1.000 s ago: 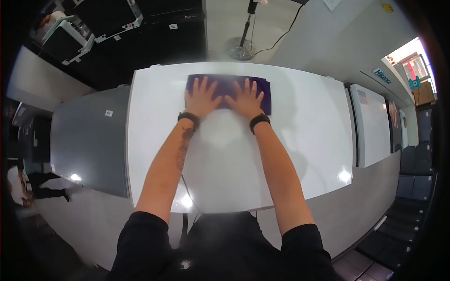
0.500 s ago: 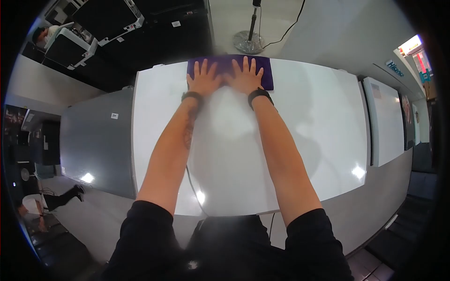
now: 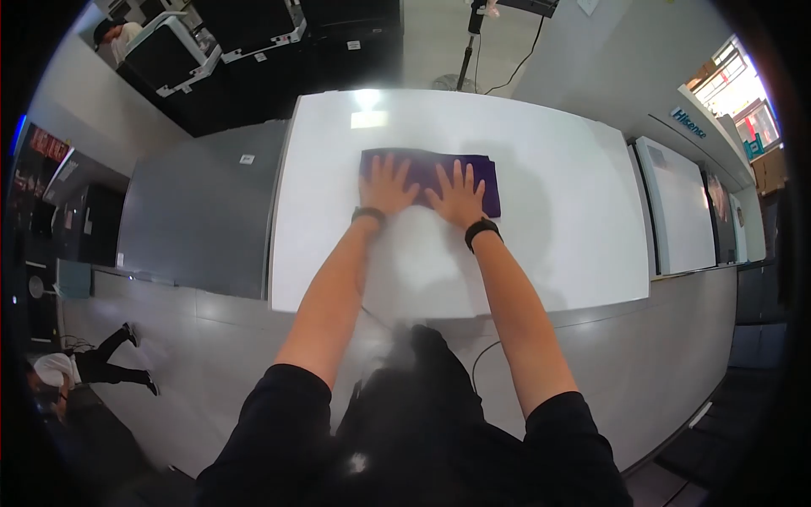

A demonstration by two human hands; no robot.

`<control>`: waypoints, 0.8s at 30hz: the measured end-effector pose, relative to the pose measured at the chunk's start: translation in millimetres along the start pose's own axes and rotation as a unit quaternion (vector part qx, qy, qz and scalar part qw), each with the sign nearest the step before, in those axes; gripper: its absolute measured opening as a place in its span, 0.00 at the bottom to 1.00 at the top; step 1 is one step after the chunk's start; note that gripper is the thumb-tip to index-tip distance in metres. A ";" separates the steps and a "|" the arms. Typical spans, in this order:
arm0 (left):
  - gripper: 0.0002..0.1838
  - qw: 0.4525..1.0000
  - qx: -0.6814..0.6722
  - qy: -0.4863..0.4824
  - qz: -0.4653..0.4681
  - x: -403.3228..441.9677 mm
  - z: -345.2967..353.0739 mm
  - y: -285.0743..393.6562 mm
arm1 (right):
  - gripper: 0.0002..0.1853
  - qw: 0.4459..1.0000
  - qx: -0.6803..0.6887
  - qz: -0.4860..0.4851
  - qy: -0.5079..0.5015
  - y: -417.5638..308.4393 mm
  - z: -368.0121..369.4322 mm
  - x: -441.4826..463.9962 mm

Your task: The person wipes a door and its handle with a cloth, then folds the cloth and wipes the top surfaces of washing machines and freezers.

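A folded purple cloth [image 3: 429, 169] lies on the glossy white surface [image 3: 574, 220], short of its far edge. My left hand [image 3: 389, 184] rests flat on the cloth's left part, fingers spread. On the right part lies my right hand [image 3: 459, 196], also flat with the fingers apart. The two thumbs point toward each other with a small gap between them. Each wrist wears a dark band. Both palms hide part of the cloth.
A grey cabinet top [image 3: 203, 211] adjoins on the left, a white unit [image 3: 676, 207] on the right. Beyond the far edge is a stand [image 3: 466, 63] with a cable. One person [image 3: 89, 367] is at the lower left, another [image 3: 118, 38] at the upper left.
Both hands and the cloth have come back from the far edge toward my body, still flat together. The camera view has shifted, and more floor shows below the white surface.
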State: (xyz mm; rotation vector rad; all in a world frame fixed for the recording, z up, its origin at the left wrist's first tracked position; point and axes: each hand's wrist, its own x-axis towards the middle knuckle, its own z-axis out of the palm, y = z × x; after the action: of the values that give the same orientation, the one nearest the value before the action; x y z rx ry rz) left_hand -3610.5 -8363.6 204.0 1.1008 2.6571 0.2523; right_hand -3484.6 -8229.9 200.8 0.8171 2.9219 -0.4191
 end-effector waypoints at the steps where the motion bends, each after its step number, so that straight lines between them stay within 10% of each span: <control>1: 0.40 1.000 0.001 -0.017 0.000 -17.2 2.3 -1.6 | 0.40 1.000 0.003 -0.002 0.002 -4.2 4.3 -18.7; 24: 0.39 0.998 -0.021 0.012 0.064 -238.8 35.9 -60.9 | 0.44 0.999 -0.031 -0.014 -0.041 -80.9 50.9 -200.0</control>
State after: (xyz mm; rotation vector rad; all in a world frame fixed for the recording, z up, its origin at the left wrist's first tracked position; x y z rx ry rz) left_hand -3477.8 -8574.1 194.0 1.2647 2.5926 0.3472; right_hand -3355.5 -8410.1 201.0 0.7336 2.8581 -0.3535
